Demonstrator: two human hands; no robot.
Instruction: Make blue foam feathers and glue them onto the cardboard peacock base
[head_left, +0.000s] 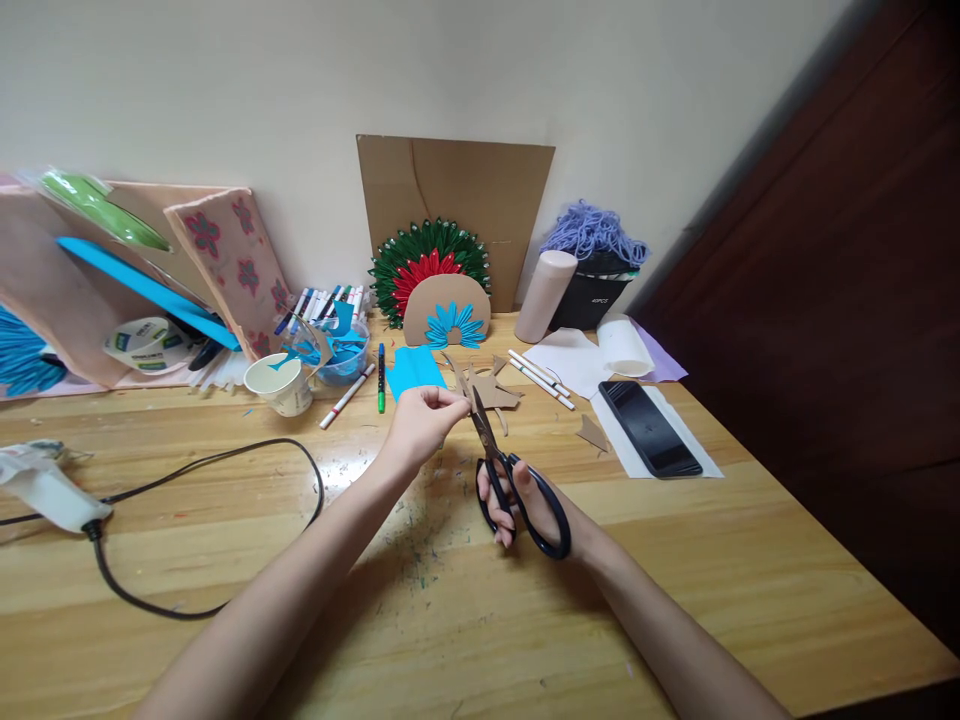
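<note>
My right hand (pixel 502 505) grips a pair of scissors (pixel 540 520) by the black handles, blades pointing up and away. My left hand (pixel 424 425) pinches a small brown cardboard strip (pixel 459 373) beside the blade tips. Just beyond lie brown cardboard scraps (pixel 499 390) and a piece of blue paper (pixel 415 370). Behind them a rounded cardboard piece (pixel 420 318) with blue petals leans on a red and green petal fan (pixel 390 265). How far the blades are apart is hard to make out.
To the left are a glue gun (pixel 52 490) with a looping black cord, a paper cup (pixel 281 385) and a tub (pixel 341 355) of blue scraps. A phone (pixel 649 430) lies on white paper at right. White pens (pixel 541 378) and a pink cylinder (pixel 546 295) stand farther back.
</note>
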